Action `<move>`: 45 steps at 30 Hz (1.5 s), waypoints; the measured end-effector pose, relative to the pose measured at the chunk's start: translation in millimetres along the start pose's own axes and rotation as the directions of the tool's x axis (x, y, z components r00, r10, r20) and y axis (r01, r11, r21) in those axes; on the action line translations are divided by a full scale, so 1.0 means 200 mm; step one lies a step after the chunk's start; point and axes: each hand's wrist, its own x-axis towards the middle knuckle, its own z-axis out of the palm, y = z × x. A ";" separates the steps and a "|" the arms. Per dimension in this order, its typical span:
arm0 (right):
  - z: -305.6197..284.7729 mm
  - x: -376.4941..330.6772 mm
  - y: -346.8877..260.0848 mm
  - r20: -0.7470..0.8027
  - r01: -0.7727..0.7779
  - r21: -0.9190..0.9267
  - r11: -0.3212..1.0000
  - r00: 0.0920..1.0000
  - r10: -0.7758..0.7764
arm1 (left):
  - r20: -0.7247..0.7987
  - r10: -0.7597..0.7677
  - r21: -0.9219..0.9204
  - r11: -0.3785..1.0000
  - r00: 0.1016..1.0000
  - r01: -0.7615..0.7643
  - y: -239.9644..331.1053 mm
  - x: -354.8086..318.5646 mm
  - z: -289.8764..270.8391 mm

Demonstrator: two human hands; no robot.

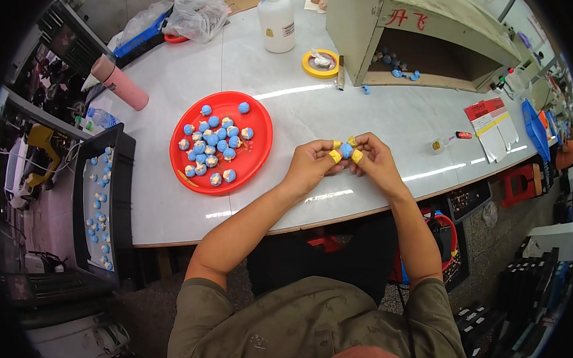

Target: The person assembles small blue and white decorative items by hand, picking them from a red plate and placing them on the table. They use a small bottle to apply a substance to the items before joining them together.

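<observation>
Above the table's near part, my left hand and my right hand meet, both closed on one small blue ball-shaped piece. Yellow tape wraps the tips of thumbs and forefingers on both hands. The fingers cover much of the piece, so its details cannot be made out. To the left of my hands is a round red tray, with many small blue and cream ball-shaped pieces gathered around its middle.
A black crate with more blue pieces stands at the left. Beyond are a pink bottle, a white squeeze bottle, a yellow tape roll and a metal box. Printed papers and a small glue bottle lie right.
</observation>
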 end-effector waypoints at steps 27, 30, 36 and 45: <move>0.03 0.01 0.05 -0.062 -0.016 -0.018 1.000 0.998 0.015 | -0.003 -0.063 0.114 0.991 0.998 0.063 0.03 0.04 -0.02; 0.02 0.01 0.06 -0.055 -0.004 -0.014 1.000 0.998 0.004 | 0.008 -0.057 0.111 0.992 0.998 0.056 0.03 0.03 -0.02; 0.05 -0.01 0.05 -0.063 0.033 -0.021 0.999 0.997 -0.034 | 0.021 -0.014 0.095 0.995 1.000 0.012 0.01 0.03 -0.02; -0.02 0.03 0.01 -0.082 0.055 -0.009 0.998 0.995 -0.055 | -0.102 0.062 0.266 0.963 0.993 -0.033 0.13 -0.08 -0.07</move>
